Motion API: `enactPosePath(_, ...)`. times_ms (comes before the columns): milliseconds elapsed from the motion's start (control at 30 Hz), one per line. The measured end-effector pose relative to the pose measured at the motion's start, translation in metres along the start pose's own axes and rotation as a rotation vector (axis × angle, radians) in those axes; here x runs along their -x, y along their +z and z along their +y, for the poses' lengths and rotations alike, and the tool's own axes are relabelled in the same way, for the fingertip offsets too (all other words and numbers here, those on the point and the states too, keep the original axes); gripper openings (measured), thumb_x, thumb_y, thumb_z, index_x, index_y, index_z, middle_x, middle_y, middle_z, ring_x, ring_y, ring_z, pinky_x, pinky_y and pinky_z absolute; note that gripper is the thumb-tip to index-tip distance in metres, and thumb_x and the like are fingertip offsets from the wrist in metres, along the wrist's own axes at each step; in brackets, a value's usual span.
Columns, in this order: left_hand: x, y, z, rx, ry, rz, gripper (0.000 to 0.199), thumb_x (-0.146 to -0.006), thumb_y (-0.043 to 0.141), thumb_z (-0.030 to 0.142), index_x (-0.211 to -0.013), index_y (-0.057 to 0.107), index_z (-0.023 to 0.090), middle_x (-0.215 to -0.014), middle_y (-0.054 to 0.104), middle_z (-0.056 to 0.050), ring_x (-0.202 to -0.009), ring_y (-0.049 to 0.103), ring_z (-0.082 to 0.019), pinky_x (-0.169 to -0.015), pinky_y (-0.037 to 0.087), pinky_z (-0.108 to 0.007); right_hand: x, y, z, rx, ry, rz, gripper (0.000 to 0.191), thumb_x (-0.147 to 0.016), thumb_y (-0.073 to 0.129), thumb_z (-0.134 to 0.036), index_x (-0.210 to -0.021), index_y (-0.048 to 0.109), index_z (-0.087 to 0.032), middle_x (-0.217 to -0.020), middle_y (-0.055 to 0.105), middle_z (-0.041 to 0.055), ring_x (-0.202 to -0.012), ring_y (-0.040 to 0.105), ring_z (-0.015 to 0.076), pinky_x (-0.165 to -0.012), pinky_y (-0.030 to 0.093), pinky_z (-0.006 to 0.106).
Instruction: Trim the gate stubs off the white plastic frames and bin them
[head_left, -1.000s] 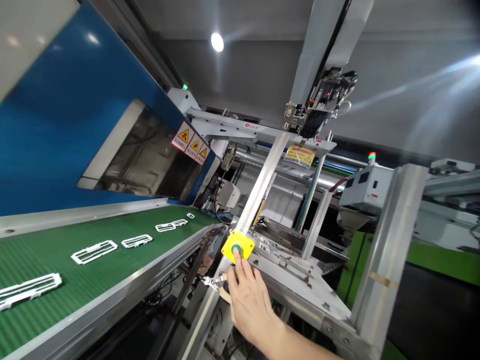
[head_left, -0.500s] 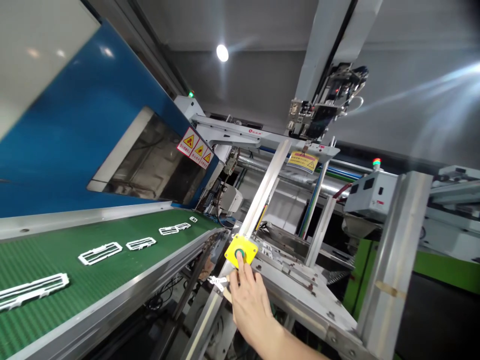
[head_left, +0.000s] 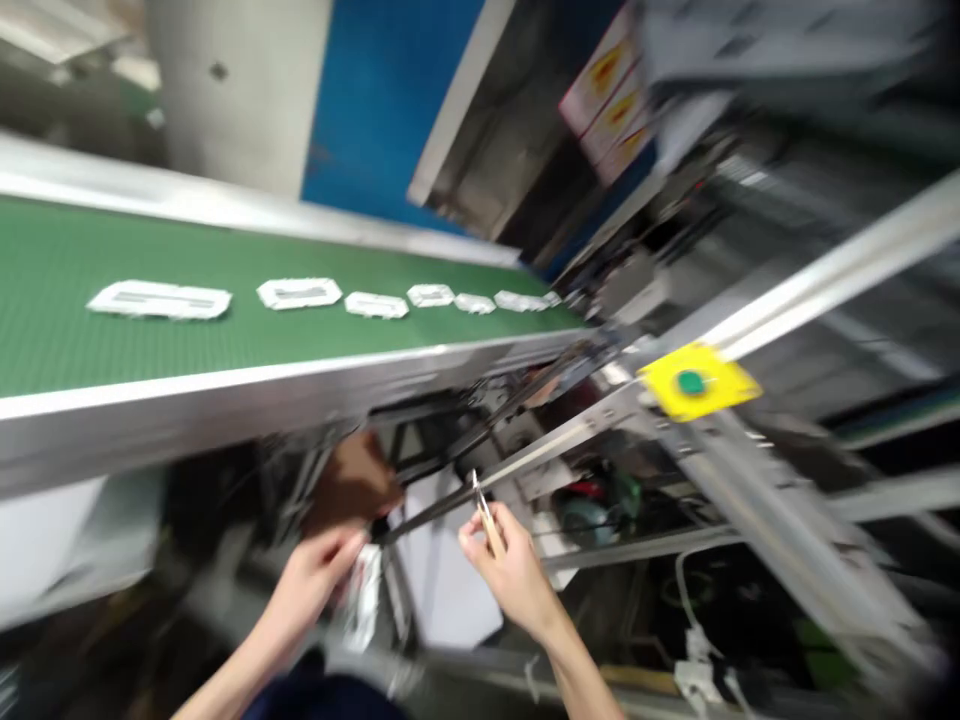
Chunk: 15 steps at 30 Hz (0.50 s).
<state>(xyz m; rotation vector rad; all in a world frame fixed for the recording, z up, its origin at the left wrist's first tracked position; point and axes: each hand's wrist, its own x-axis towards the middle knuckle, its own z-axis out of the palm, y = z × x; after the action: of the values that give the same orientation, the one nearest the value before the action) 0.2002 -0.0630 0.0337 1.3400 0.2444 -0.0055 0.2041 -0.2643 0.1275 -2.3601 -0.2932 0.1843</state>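
Right hand (head_left: 514, 565) off the yellow button box (head_left: 697, 380) now, below the green belt (head_left: 150, 350), fingers pinched together on a thin pale stick (head_left: 485, 515). Left hand (head_left: 311, 585) also below the belt, beside a white strip (head_left: 365, 598), grip too blurred to tell. Farther off, white plastic frames (head_left: 298, 293) on the belt.

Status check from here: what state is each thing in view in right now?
Left hand: fingers curled, next to a blurred white part, grip unclear.
Right hand: closed on a slim tool.
Slim tool: pinched in the fingers, tip pointing up.
Yellow button box: green button showing, no hand on it.
Green belt: carrying white frames; motion cannot be told.
White frames: lying flat in one row.
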Motion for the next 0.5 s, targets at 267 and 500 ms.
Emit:
enactPosePath(267,0.051,-0.024,-0.009,0.101,-0.089,0.094,0.03,-0.08,0.06,0.041,-0.085,0.064,0.012,-0.065,0.063,-0.003,-0.054,0.054,-0.014,-0.049,0.046,-0.023,0.02,0.117,0.012,-0.679,0.119,-0.141,0.027,-0.073,0.068,-0.028,-0.09,0.048,-0.021,-0.08,0.052,-0.0017,-0.07,0.053,0.0114,-0.068,0.046,0.024)
enactPosePath(500,0.066,-0.026,-0.006,0.186,-0.139,0.054,0.033,-0.081,0.06,0.04,-0.098,0.063,0.012,-0.081,0.064,-0.006,-0.071,0.058,-0.017,-0.053,0.047,-0.021,0.018,0.118,0.021,-0.732,0.121,-0.144,0.026,-0.07,0.07,-0.024,-0.087,0.051,-0.02,-0.072,0.048,-0.0051,-0.063,0.049,0.0086,-0.062,0.043,0.022)
